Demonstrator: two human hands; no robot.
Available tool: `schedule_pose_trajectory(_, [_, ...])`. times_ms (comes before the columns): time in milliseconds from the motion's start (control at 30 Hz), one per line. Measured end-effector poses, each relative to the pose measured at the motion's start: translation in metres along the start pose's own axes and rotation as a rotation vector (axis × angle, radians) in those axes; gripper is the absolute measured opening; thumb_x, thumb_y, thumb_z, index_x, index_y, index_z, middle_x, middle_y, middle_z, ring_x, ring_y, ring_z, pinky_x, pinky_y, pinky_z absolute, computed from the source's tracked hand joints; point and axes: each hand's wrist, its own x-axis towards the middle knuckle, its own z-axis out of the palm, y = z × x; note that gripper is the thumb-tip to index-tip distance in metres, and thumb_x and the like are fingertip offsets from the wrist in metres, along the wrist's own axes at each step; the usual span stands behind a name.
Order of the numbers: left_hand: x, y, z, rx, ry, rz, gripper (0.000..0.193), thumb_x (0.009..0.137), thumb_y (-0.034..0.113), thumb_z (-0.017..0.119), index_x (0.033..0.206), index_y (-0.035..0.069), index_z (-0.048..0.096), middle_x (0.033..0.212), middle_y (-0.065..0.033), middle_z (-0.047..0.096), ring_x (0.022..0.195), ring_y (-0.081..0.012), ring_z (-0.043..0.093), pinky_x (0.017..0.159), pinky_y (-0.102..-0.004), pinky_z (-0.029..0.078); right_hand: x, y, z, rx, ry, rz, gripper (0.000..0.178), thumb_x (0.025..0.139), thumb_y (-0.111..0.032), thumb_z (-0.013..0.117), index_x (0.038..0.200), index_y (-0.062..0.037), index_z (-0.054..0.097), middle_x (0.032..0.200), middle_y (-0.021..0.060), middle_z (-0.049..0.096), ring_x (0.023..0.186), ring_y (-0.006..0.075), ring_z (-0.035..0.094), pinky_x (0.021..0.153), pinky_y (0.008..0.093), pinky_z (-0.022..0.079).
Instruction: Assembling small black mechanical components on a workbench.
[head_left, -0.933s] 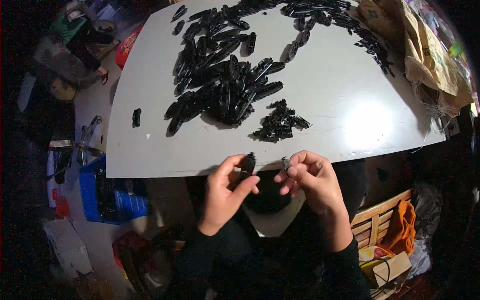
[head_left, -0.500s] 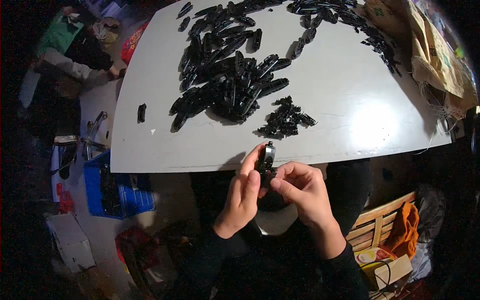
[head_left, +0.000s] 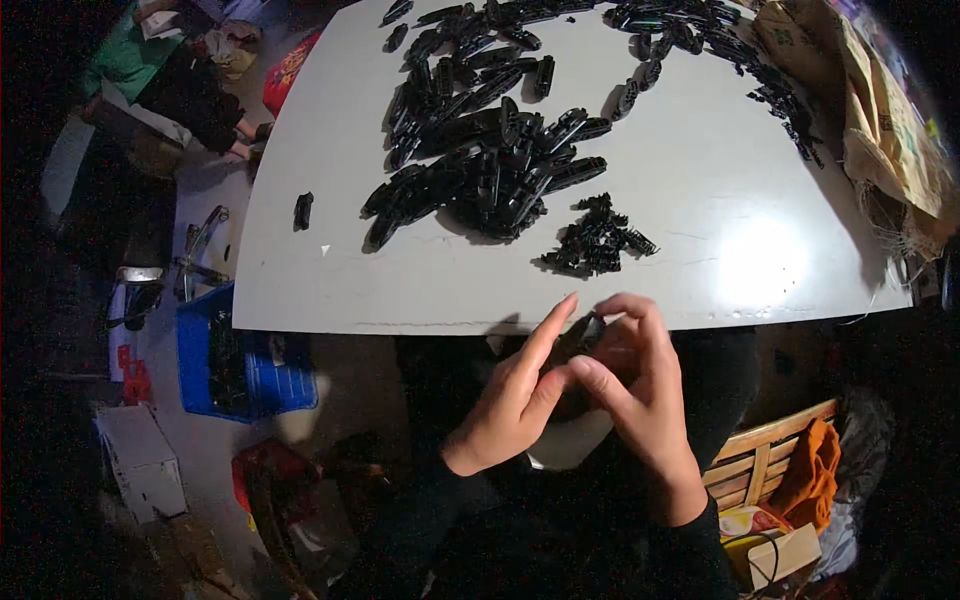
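Just past the near edge of the white table, a small glossy black plastic part (head_left: 581, 336) is held between both hands and slants to the upper right. My left hand (head_left: 508, 405) grips its lower left side with fingers stretched along it. The curled fingers of my right hand (head_left: 645, 400) are at its upper end, with the thumb near its lower end. My hands partly hide the part. Beyond them on the table lie a small heap of black toothed plastic pieces (head_left: 598, 240) and a big pile of long black plastic parts (head_left: 490, 175).
One black part (head_left: 303, 211) lies alone on the left of the white table (head_left: 350, 290). A woven sack (head_left: 890, 130) stands at the right edge. A blue crate (head_left: 285, 385) is on the floor at left, a wooden bench (head_left: 760, 450) at right. Another person's hand (head_left: 242, 150) shows far left.
The black part has tipped from nearly upright to a slant. My right fingers have moved from its lower end to its upper end. The whole view has shifted slightly.
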Motion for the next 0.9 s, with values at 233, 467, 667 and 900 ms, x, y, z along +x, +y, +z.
schedule_pose_trajectory(233, [-0.003,0.004,-0.004,0.063,-0.025,-0.006,0.048,0.091,0.011,0.045,0.135,0.001,0.031,0.135,-0.0168,0.041,0.121,-0.0246,0.044,0.098,-0.032,0.034,0.003,0.008,-0.007,0.267,-0.137,0.325,0.021,0.079,-0.015,0.068,0.088,-0.0018,0.053,0.066,-0.0015,0.054,0.056,0.0061,0.047,0.052,0.0197,0.039])
schedule_pose_trajectory(467, [0.076,-0.007,-0.043,0.618,0.53,0.18,0.018,0.083,0.007,0.056,0.099,0.0,0.056,0.082,-0.0083,0.051,0.071,-0.0158,0.052,0.061,-0.0279,0.042,0.047,0.029,-0.014,-0.532,0.121,-0.34,0.017,0.071,-0.004,0.057,0.087,-0.0019,0.051,0.08,0.0091,0.051,0.066,0.0211,0.053,0.06,0.0286,0.043])
schedule_pose_trajectory(667, [0.105,-0.012,-0.054,1.109,0.512,0.2,0.021,0.079,0.013,0.063,0.093,0.001,0.054,0.092,-0.0139,0.049,0.088,-0.0317,0.049,0.076,-0.0377,0.041,0.058,0.03,0.013,-0.98,0.06,-0.205,0.014,0.075,-0.01,0.062,0.087,-0.0077,0.055,0.087,0.0091,0.052,0.068,0.0314,0.057,0.057,0.0402,0.047])
schedule_pose_trajectory(900, [0.067,-0.004,-0.05,0.344,0.594,0.102,0.023,0.094,0.018,0.043,0.104,0.0,0.049,0.075,-0.01,0.054,0.062,-0.0183,0.053,0.053,-0.0275,0.04,0.054,0.029,0.002,-0.612,0.086,-0.299,0.01,0.074,-0.01,0.063,0.078,-0.0036,0.056,0.075,0.0073,0.055,0.063,0.0227,0.056,0.055,0.0338,0.044])
